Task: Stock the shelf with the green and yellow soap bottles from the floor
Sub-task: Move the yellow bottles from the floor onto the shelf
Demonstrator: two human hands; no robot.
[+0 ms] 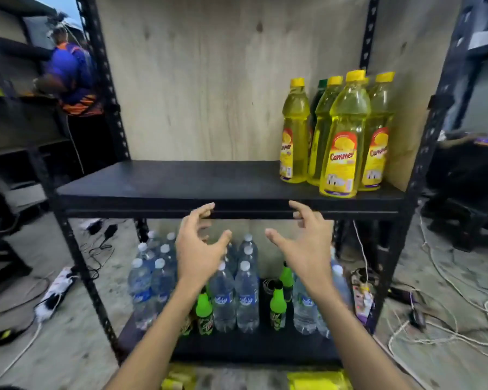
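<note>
Your left hand (200, 249) and right hand (307, 246) hover just in front of the shelf (166, 181), near the middle of its front edge. Both are released, with fingers spread and loosely curved, grasping nothing. The yellow soap bottles (341, 136) stand upright, clustered at the shelf's right end, with a green soap bottle (320, 88) behind them. Water bottles (245, 299) stand below the shelf.
</note>
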